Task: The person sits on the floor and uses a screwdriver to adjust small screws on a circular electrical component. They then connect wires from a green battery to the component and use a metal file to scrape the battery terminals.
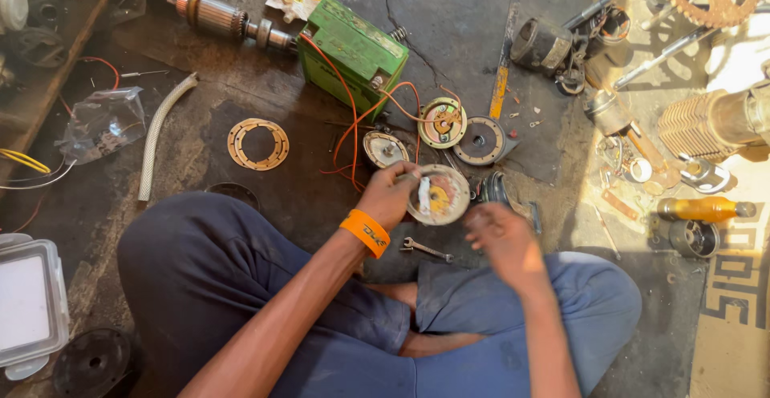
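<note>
Evidently, a round metal disc (437, 195) with a yellow part at its middle was gripped at its rim by the left hand (388, 196), held above the floor before the crossed legs. The right hand (501, 236) was blurred beside it; whether it held anything could not be told. Similar discs (443, 122) lay apart on the floor, wired in orange to a green battery (353, 49), so the work was judged unfinished. A small spanner (425, 248) lay untouched.
</note>
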